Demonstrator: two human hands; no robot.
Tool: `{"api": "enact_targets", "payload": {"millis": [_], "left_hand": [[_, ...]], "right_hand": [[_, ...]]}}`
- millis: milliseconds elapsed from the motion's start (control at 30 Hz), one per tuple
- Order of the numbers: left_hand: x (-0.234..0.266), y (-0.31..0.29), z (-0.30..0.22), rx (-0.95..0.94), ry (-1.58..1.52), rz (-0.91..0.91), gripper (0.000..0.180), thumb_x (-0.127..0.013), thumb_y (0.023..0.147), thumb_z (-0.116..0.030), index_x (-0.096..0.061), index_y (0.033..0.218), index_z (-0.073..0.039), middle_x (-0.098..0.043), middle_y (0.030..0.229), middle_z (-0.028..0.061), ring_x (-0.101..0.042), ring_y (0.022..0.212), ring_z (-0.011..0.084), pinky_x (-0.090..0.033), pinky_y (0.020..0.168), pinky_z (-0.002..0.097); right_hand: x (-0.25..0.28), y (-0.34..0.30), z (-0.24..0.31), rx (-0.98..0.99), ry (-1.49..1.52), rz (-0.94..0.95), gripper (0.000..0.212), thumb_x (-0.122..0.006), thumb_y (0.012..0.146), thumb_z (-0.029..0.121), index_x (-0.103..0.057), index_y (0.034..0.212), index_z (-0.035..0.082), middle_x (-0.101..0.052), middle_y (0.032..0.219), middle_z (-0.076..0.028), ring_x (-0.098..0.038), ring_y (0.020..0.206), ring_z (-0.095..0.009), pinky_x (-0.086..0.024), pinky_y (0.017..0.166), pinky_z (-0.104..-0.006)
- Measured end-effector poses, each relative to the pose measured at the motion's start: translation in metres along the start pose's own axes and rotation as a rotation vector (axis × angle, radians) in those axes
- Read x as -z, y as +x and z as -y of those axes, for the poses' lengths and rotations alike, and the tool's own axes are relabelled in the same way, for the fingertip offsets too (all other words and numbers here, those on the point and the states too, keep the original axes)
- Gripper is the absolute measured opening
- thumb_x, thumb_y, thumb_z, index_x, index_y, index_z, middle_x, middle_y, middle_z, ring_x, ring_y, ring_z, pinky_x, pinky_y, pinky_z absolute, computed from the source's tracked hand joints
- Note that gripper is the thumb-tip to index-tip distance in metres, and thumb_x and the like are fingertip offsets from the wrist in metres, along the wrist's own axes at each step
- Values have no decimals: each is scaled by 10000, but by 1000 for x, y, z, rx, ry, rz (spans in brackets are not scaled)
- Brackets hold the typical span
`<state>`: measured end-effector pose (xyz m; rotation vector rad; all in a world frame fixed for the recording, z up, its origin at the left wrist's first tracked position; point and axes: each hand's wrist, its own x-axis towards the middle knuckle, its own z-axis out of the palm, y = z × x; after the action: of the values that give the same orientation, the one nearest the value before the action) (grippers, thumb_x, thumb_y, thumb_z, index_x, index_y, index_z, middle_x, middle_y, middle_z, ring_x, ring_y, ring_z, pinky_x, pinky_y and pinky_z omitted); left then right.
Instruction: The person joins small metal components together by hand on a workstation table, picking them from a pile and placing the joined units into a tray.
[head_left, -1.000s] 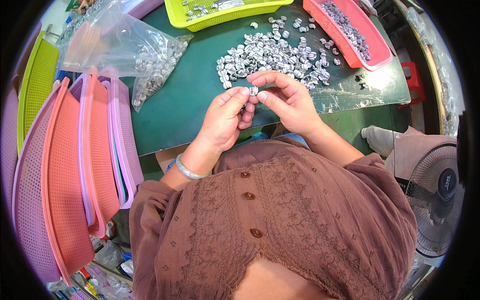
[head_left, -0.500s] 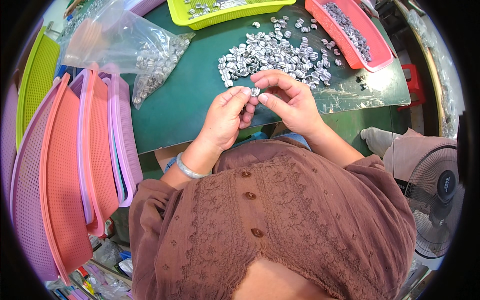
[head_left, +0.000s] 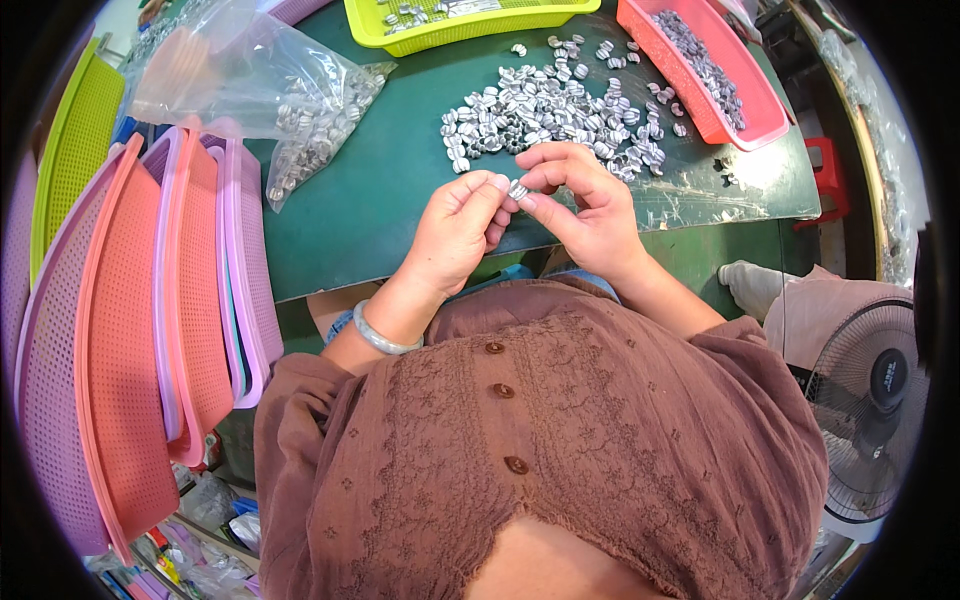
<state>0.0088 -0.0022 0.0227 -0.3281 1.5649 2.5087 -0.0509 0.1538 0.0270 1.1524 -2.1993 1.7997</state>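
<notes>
Silver-grey piece (head_left: 517, 190), small and ribbed, is a little above the centre of the frame, in front of the person whom I watch. The left hand (head_left: 453, 223) pinches it from the left side, with thumb and fingers closed together on it. The right hand (head_left: 588, 207) grips the same piece from the right, its thumb and forefinger also closed on it. Both hands are over the near edge of the green table (head_left: 365, 205). Just beyond them, at the upper middle, I see a loose pile (head_left: 540, 105) of similar pieces. At the upper left lies a clear plastic bag (head_left: 225, 90), partly filled with such pieces. A yellow-green basket (head_left: 480, 29) stands at the top middle, and a pink basket (head_left: 768, 115) at the upper right; both contain small grey pieces.
</notes>
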Motion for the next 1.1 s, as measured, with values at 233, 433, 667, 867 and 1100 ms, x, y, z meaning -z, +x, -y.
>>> {"api": "enact_targets", "payload": {"millis": [233,433,667,867,1100], "left_hand": [[-1,1,0,-33,51,-1,215,-487,928,-194,-572,784,-59,-523,695,-31,-424,582,25,-354,507,170],[0,2,1,-86,124,7,203,-485,926,-173,-580,798,-46,-522,690,-28,-424,574,23,-354,502,173],[-2,1,-1,-90,164,-15,211,-499,929,-206,-577,791,-67,-508,670,-38,-421,561,27,-347,497,167],[-2,0,-3,-32,33,-15,147,-543,899,-160,-612,833,-48,-524,674,-36,-430,560,21,-346,493,163],[-4,2,0,-53,62,-15,122,-549,895,-147,-611,833,-62,-508,676,-46,-409,551,23,-323,483,157]], "right_hand": [[1,-3,0,-32,32,-6,157,-688,720,-3,-633,860,43,-615,980,-84,-568,831,-171,-464,694,-261],[-2,-7,-2,-39,84,-22,211,-680,719,-17,-615,913,33,-617,936,-63,-561,794,-149,-455,677,-257],[-6,-9,-2,-70,127,-68,352,-679,716,-31,-561,1039,48,-603,893,-45,-557,790,-131,-447,682,-252],[-7,-11,-5,-138,239,-89,342,-664,746,-30,-548,1061,42,-597,920,-39,-562,832,-111,-446,702,-242],[-6,-12,-8,-288,477,-91,321,-643,786,-17,-529,1083,23,-589,960,-46,-565,888,-105,-451,754,-235]]}}
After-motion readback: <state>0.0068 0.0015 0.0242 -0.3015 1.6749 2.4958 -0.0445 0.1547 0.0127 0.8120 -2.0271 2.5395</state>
